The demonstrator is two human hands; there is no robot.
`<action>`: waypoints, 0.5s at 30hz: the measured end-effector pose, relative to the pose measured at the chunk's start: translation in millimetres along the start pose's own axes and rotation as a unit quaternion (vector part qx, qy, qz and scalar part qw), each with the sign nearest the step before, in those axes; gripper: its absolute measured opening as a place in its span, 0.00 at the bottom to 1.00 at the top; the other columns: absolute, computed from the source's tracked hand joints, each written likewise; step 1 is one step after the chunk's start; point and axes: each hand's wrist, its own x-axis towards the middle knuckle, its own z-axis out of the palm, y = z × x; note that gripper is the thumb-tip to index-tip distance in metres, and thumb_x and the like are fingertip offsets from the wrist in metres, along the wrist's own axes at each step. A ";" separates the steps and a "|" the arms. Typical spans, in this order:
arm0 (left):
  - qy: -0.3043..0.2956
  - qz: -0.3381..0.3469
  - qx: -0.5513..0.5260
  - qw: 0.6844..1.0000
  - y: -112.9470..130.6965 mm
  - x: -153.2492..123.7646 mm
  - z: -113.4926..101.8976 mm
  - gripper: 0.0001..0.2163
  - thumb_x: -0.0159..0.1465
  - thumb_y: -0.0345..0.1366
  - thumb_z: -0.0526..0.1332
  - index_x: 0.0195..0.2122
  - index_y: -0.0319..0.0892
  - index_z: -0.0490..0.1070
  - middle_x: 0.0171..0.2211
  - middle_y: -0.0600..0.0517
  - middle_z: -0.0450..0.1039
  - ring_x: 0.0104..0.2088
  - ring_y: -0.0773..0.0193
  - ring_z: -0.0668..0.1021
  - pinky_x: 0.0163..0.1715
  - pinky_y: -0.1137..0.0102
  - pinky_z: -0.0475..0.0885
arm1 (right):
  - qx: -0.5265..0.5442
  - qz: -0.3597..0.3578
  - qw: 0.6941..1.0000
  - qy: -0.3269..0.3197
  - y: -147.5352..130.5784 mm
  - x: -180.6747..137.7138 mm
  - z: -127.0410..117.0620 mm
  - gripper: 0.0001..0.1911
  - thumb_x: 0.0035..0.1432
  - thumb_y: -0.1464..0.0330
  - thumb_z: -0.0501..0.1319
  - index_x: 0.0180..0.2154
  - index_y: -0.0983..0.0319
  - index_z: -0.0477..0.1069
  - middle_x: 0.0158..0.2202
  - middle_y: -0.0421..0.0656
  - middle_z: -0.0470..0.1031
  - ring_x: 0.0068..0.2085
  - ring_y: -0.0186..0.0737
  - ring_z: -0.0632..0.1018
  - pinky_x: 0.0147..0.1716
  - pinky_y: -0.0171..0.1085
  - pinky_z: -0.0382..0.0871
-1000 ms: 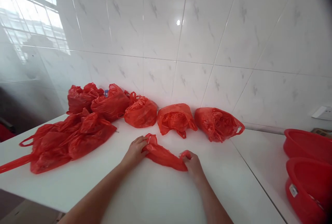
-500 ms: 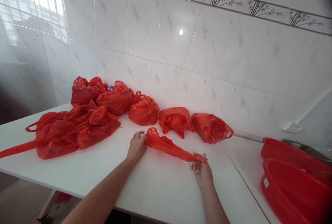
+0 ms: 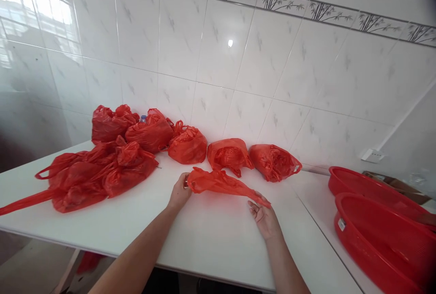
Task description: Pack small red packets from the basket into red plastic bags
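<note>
A crumpled red plastic bag [image 3: 218, 184] is stretched between my two hands just above the white table [image 3: 211, 244]. My left hand [image 3: 179, 192] pinches its bunched left end. My right hand [image 3: 263, 217] lies palm up with its fingers curled under the bag's thin right tip, which it holds. Behind the bag, three filled red bags [image 3: 230, 155] sit in a row against the tiled wall.
A heap of flat and stuffed red bags [image 3: 102, 171] covers the table's left part, with a long handle trailing to the left edge. Two red plastic basins [image 3: 378, 235] stand at the right. A white wall socket [image 3: 373, 155] is above them.
The bag went from lying bunched on the table to being drawn out between my hands. My right hand slid right and turned palm up. The view tilted upward.
</note>
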 end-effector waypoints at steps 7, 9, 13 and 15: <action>0.026 -0.075 -0.137 0.987 -8.1 1.0 3.5 0.26 0.62 0.56 0.42 0.53 0.44 0.57 0.54 0.42 0.61 0.40 0.63 0.76 0.33 0.68 0.74 | -0.127 -0.026 0.991 -0.013 3.6 -0.3 6.8 0.18 0.42 0.64 0.69 0.37 0.58 0.72 0.43 0.42 0.74 0.38 0.38 0.76 0.34 0.35 0.70; 0.040 -0.085 -0.136 0.986 -9.8 2.0 5.9 0.26 0.61 0.56 0.45 0.53 0.45 0.56 0.55 0.42 0.58 0.43 0.62 0.75 0.34 0.69 0.74 | -0.153 -0.031 0.988 -0.009 3.8 -0.4 9.5 0.15 0.41 0.64 0.68 0.33 0.60 0.71 0.39 0.42 0.75 0.37 0.38 0.75 0.34 0.36 0.69; 0.047 -0.079 -0.105 0.990 -10.3 3.2 11.9 0.28 0.59 0.53 0.55 0.56 0.46 0.51 0.57 0.41 0.56 0.47 0.60 0.73 0.39 0.68 0.73 | -0.237 -0.042 0.971 -0.013 4.5 -0.9 15.4 0.12 0.43 0.62 0.66 0.30 0.61 0.71 0.33 0.42 0.74 0.33 0.37 0.74 0.31 0.36 0.68; 0.046 -0.068 -0.085 0.993 -10.7 2.8 12.9 0.29 0.59 0.51 0.56 0.58 0.47 0.48 0.57 0.41 0.56 0.49 0.59 0.72 0.42 0.67 0.72 | -0.292 -0.053 0.955 -0.012 7.2 -2.1 18.7 0.11 0.43 0.63 0.65 0.30 0.62 0.71 0.32 0.42 0.74 0.33 0.39 0.74 0.31 0.37 0.68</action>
